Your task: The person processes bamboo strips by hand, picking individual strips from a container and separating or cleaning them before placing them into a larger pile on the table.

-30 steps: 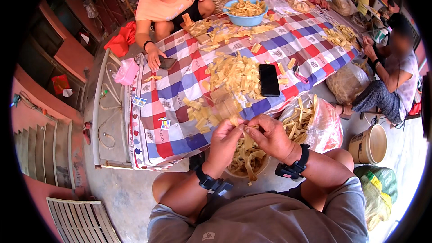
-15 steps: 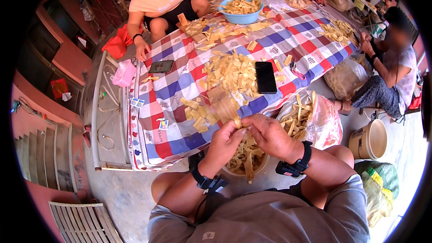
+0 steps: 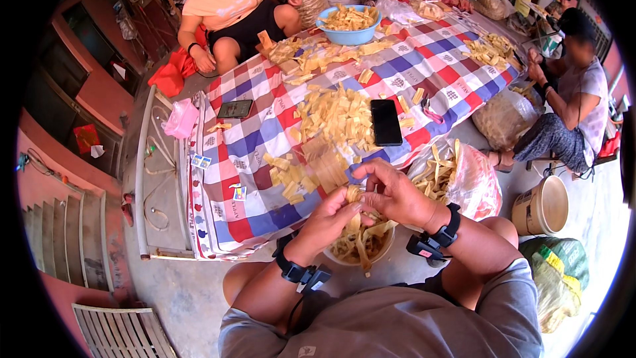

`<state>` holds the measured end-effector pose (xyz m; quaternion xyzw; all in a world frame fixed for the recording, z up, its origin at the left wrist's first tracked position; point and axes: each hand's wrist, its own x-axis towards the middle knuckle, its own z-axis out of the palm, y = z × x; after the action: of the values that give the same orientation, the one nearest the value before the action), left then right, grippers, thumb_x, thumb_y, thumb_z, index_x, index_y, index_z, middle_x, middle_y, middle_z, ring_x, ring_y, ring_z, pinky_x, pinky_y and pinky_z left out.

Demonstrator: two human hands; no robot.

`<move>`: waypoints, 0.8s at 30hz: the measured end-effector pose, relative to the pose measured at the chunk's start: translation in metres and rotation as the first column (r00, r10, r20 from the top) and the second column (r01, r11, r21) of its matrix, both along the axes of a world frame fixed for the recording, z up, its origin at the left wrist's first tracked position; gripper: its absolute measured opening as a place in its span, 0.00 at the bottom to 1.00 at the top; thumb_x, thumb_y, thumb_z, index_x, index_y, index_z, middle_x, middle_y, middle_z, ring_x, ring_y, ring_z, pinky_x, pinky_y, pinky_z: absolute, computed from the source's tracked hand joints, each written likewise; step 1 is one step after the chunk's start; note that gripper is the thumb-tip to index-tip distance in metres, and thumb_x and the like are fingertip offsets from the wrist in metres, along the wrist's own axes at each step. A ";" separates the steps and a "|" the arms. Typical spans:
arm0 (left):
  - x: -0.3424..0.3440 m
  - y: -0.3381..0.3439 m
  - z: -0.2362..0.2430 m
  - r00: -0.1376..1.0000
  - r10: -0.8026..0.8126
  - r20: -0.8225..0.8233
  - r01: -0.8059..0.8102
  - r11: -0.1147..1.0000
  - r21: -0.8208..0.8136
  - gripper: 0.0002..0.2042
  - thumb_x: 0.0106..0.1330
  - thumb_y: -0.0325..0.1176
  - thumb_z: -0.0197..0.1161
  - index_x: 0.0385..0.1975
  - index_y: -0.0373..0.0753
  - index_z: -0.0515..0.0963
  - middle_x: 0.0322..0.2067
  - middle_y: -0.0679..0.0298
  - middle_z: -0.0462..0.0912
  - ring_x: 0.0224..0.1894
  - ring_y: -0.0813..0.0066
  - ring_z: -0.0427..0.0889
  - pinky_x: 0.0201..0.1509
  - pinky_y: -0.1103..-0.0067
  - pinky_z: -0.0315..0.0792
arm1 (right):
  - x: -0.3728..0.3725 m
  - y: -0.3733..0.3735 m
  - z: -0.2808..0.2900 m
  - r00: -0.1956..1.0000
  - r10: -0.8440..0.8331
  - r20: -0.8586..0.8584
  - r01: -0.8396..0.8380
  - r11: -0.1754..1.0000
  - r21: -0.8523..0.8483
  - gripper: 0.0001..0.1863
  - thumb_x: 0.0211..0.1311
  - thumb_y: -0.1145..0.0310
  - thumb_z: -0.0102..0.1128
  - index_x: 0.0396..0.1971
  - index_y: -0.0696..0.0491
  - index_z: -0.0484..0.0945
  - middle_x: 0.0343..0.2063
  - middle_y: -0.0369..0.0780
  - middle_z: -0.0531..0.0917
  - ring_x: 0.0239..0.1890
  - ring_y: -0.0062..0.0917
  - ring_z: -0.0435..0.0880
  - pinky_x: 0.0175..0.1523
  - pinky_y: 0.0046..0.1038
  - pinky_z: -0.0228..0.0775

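Between my hands is a pale yellow strip (image 3: 354,193), flat and bunched at its upper end. My left hand (image 3: 331,220) is closed on it, thumb and fingers pressed together. My right hand (image 3: 396,193) pinches at the same strip from the right, its index finger curled and raised. Below both hands stands a white tub (image 3: 390,245) with similar yellow strips (image 3: 354,250) in it, partly hidden by my hands. Just beyond lies a pile of short yellow pieces (image 3: 334,116) on the checked tablecloth (image 3: 265,179).
A black phone (image 3: 385,122) lies right of the pile, and another phone (image 3: 235,109) farther left. A blue basin (image 3: 350,35) of strips stands at the back. At right are a plastic bag (image 3: 474,189) of strips and a bucket (image 3: 542,205). Other people sit round the table.
My right hand has loosened and lifted its index finger off the strip. More of the strip shows between my hands. The person at far left has drawn a hand back from the table.
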<state>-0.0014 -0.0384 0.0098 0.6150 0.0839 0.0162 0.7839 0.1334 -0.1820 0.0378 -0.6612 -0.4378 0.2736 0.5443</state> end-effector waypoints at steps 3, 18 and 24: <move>0.000 0.001 0.009 0.992 -0.117 -0.047 0.114 0.991 -0.067 0.14 0.77 0.33 0.49 0.58 0.37 0.68 0.39 0.62 0.82 0.38 0.75 0.83 0.47 0.80 0.75 | 0.012 0.000 -0.016 0.988 0.151 -0.018 -0.149 0.986 0.068 0.20 0.61 0.80 0.61 0.53 0.55 0.71 0.37 0.37 0.74 0.33 0.19 0.77 0.42 0.23 0.72; -0.002 0.007 0.001 0.984 0.162 -0.071 -0.164 0.986 -0.022 0.07 0.77 0.36 0.51 0.45 0.40 0.68 0.23 0.69 0.72 0.21 0.84 0.68 0.25 0.86 0.64 | -0.019 0.004 -0.012 0.972 0.065 -0.227 -0.015 0.976 0.216 0.35 0.61 0.81 0.64 0.67 0.53 0.59 0.33 0.32 0.72 0.35 0.13 0.73 0.42 0.17 0.68; -0.002 0.010 -0.002 0.992 0.106 -0.066 -0.108 0.994 -0.031 0.08 0.76 0.34 0.51 0.48 0.39 0.68 0.25 0.69 0.73 0.23 0.86 0.70 0.26 0.86 0.65 | -0.015 0.004 -0.024 0.996 0.051 -0.070 -0.039 0.986 0.159 0.33 0.62 0.84 0.59 0.66 0.53 0.59 0.34 0.33 0.73 0.36 0.13 0.74 0.44 0.18 0.70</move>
<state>-0.0037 -0.0284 0.0082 0.5964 0.1424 0.0370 0.7891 0.1182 -0.1779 0.0134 -0.5955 -0.4526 0.2746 0.6042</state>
